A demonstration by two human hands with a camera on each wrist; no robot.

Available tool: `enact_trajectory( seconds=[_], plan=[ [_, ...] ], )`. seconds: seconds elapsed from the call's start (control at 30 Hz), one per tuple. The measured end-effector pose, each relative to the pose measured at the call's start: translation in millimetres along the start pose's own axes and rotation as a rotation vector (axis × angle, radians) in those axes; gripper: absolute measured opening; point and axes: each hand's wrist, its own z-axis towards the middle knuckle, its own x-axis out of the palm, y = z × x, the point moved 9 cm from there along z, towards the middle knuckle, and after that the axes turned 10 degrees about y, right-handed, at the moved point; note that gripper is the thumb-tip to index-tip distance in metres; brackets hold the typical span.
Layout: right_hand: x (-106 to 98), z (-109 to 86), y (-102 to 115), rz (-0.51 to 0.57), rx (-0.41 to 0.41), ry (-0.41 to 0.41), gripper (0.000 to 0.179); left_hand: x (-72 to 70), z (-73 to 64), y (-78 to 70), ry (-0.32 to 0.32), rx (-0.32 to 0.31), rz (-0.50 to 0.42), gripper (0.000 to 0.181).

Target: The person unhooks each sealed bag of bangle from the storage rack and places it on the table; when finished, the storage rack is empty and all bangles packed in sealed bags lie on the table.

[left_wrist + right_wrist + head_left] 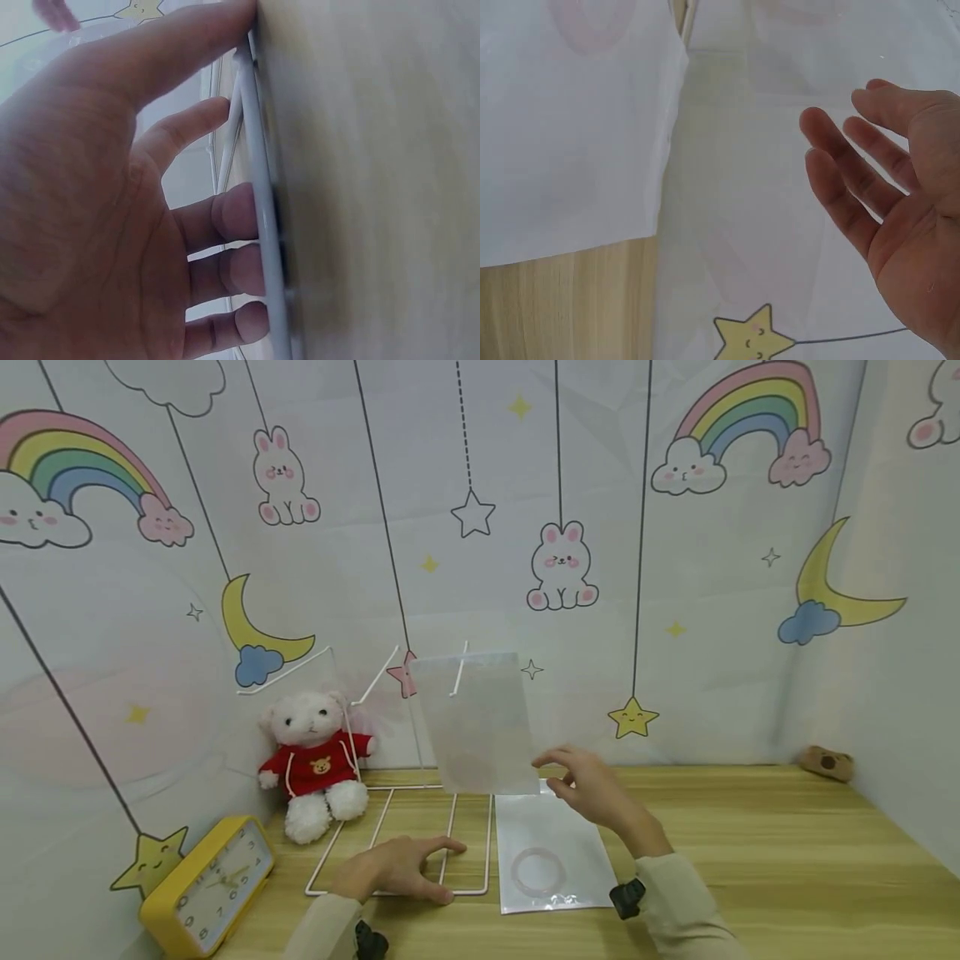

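A white wire rack (491, 843) stands at the middle left, with hooks jutting out above its base. My left hand (401, 867) rests on that base, fingertips and thumb touching the wire bar (262, 187) at its front. From one hook hangs a frosted plastic bag (480, 727). Beside the bag's lower right edge is my right hand (588, 785), fingers loosely bent and holding nothing; a gap separates them in the right wrist view. Below it, a second flat plastic bag (577, 835) lies on the table with a pale pink ring (561, 872) in it.
Behind the rack sits a white teddy bear (321, 762) in a red top. A yellow alarm clock (206, 885) stands front left on the wooden table (720, 852). A small brown object (827, 763) lies in the far right corner. A patterned cloth wall (697, 677) closes the back.
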Motion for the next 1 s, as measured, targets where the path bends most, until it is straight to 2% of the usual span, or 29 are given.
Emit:
enact_trajectory(
  seconds=[0.23, 0.4, 0.63, 0.8, 1.0],
  plan=[
    [5.1, 5.5, 9.0, -0.032, 0.01, -0.045, 0.038, 2.4, 2.5, 0.9, 0.002, 0.016, 0.013, 0.065],
    [5.9, 8.8, 20.1, -0.066, -0.038, -0.08, 0.04, 2.7, 2.3, 1.9, -0.003, 0.016, 0.013, 0.065],
    [9.5, 12.2, 36.8, -0.021, -0.144, -0.079, 0.037, 2.1, 2.3, 1.9, -0.002, 0.01, 0.009, 0.065],
    [10.5, 14.1, 44.6, -0.002, -0.162, -0.086, 0.034, 1.8, 2.6, 2.9, 0.004, 0.0, 0.005, 0.064],
    [-1.1, 12.5, 49.2, -0.009, -0.168, -0.163, 0.026, 1.1, 2.3, 3.2, 0.005, 0.002, 0.012, 0.064]
  ],
)
